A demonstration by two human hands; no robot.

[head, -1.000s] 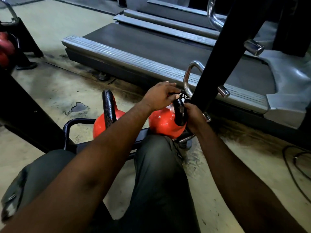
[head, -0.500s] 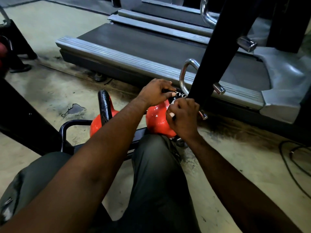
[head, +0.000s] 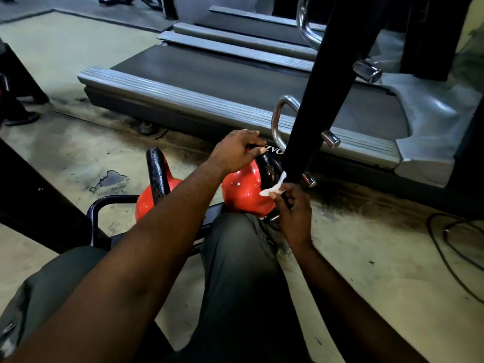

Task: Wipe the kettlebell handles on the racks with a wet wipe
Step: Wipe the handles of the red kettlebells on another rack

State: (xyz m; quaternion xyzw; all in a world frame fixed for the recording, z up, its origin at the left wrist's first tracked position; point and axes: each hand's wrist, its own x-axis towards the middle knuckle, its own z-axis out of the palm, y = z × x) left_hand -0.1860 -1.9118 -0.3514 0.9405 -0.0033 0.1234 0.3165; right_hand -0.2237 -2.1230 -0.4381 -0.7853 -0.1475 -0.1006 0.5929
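Left hand (head: 235, 150) grips black iron handle (head: 265, 166) of red round kettlebell (head: 241, 189), probably steadying it, while right hand (head: 293, 213) at 4 o'clock pinches white wet wipe (head: 273, 188) for wiping.

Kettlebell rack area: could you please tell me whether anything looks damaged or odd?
Yes: the right kettlebell's handle has pale chipped spots in its black coating, and a dark irregular floor patch lies beyond the left kettlebell.

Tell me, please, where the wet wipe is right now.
In the head view, the wet wipe is pinched in the right hand, just right of the black handle of the right red kettlebell.
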